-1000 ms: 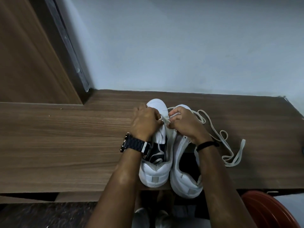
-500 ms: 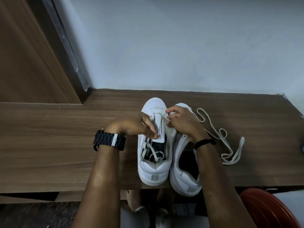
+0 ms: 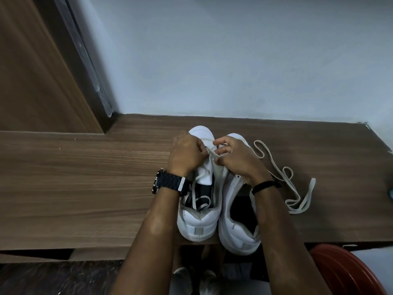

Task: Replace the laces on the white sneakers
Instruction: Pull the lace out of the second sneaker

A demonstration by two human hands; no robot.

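Wooden shelf (image 3: 85, 188) carries both sneakers. Left hand (image 3: 187, 155) is curled on left sneaker (image 3: 200, 209), pinching its lace (image 3: 209, 150). Right hand (image 3: 236, 158) pinches same lace over right sneaker (image 3: 236, 226). Loose lace (image 3: 295, 188) is laid rightmost.

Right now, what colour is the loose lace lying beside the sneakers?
Off-white, slightly cream; the loose lace shows best in the head view.
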